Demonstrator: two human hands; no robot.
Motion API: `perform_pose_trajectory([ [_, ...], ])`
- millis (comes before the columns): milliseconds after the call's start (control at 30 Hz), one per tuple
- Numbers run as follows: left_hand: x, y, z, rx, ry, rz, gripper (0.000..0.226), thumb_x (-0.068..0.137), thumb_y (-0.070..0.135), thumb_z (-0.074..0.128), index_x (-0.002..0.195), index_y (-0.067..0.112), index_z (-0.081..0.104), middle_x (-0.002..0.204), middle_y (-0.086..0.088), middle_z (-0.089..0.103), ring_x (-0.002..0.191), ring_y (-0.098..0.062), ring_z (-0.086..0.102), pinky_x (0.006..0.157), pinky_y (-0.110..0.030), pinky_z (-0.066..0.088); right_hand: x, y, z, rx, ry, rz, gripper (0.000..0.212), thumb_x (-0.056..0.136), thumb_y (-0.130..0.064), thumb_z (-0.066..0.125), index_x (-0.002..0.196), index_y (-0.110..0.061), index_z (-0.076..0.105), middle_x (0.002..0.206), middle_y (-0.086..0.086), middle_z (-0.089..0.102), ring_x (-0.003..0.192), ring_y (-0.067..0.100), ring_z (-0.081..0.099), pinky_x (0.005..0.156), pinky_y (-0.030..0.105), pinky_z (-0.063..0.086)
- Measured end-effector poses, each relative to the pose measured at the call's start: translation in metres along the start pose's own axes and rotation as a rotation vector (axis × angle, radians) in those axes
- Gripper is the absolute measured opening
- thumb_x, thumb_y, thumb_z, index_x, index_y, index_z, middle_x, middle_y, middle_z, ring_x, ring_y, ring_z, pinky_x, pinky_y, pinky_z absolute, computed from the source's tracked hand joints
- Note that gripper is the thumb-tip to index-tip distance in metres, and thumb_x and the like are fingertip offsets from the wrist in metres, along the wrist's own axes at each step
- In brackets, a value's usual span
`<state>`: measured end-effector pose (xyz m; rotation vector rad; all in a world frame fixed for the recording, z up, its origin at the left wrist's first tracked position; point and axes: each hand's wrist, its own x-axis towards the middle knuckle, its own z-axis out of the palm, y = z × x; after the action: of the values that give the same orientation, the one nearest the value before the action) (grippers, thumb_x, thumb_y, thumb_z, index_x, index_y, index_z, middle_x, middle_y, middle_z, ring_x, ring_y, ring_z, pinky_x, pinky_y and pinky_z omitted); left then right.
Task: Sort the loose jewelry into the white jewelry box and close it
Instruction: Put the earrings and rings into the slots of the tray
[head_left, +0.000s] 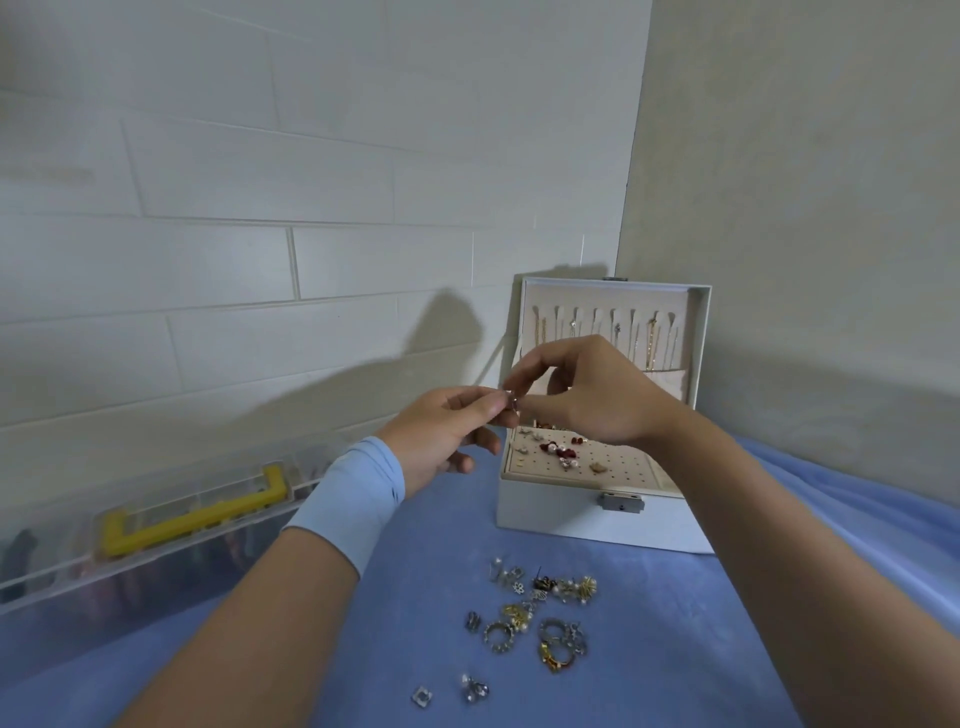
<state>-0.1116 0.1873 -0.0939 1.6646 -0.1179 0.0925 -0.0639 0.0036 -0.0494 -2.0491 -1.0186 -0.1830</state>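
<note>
Left hand (441, 431) and right hand (587, 389) both pinch small earring (511, 401) above open jewelry box (587, 512).

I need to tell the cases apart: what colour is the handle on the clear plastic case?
The handle is yellow; the head view shows it clearly.

Hands: 2 (left hand (441, 434), right hand (597, 400)). Small piece (511, 402) pinched by both: 1. Box (571, 519): 1. Clear case (52, 577): 1. Wristband (348, 499): 1. Loose jewelry (535, 613) on cloth (415, 597): over ten pieces, exact count unclear.
</note>
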Motion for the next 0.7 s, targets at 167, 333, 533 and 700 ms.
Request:
perform_pose_trajectory([
  [167,-0.001,0.006,0.008,-0.034,-0.022,-0.032,0.023,0.099,0.034,0.055,0.104,0.016,0.070,0.087,0.006,0.071,0.071,-0.012,0.060,0.048,-0.020,0.039,-0.005,0.000,-0.003,-0.016,0.043,0.026,0.018,0.075,-0.011,0.088,0.087,-0.020,0.079,0.072,-0.014,0.072,0.049,0.001,0.051,0.051,0.016,0.043],
  [333,-0.006,0.017,0.010,0.315,-0.111,-0.019,0.028,0.100,0.040,0.052,0.107,0.023,0.073,0.093,0.009,0.074,0.074,-0.009,0.064,0.057,-0.021,0.045,-0.018,0.011,-0.010,-0.054,0.128,0.078,0.004,0.086,-0.020,0.079,0.089,-0.022,0.081,0.066,-0.010,0.073,0.051,0.009,0.060,0.054,0.025,0.053],
  [533,-0.006,0.016,0.007,0.897,-0.300,-0.102,0.015,0.092,0.025,0.064,0.104,0.024,0.074,0.083,0.014,0.069,0.065,-0.002,0.064,0.051,-0.019,0.043,-0.026,0.041,-0.022,-0.267,0.142,0.272,0.007,0.083,-0.027,0.082,0.078,-0.023,0.079,0.072,-0.012,0.072,0.063,0.002,0.065,0.061,0.021,0.054],
  [700,-0.002,0.012,0.005,0.967,-0.351,-0.150,0.006,0.087,0.027,0.070,0.089,0.032,0.074,0.075,0.013,0.068,0.067,-0.004,0.064,0.049,-0.016,0.041,-0.025,0.059,-0.019,-0.481,0.043,0.331,0.011,0.086,-0.036,0.077,0.080,-0.028,0.075,0.077,-0.017,0.067,0.076,0.006,0.062,0.070,0.026,0.053],
])
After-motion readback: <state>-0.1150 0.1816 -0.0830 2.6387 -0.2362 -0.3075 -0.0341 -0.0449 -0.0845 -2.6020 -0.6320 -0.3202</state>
